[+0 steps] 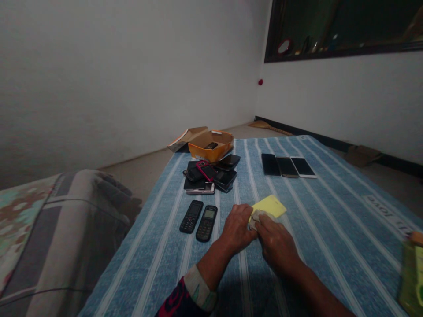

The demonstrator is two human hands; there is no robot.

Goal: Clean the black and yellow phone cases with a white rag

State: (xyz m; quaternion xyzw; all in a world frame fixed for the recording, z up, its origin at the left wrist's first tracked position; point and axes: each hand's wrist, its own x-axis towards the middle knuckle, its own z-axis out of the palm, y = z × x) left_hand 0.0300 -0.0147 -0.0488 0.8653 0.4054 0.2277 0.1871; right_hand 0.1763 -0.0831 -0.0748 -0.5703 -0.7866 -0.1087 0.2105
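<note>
My left hand (237, 226) is closed at the left edge of a flat yellow rectangular piece (271, 204); whether it is a phone's back or a cover I cannot tell. My right hand (277, 240) presses a crumpled greyish-white cloth (261, 216) against the near side of the yellow piece, its fingers closed on the cloth. Both hands meet just above the striped blue cover. Left of them lie two keypad phones, a black one (191, 216) and one with a grey screen (206, 223), side by side and face up.
A loose pile of phones (206, 174) lies before an opened orange box (214, 152) with a phone inside. Three smartphones (288, 167) lie in a row at the back right. A greenish-yellow packet (411, 277) is at the right edge; draped fabric (76, 229) stands left.
</note>
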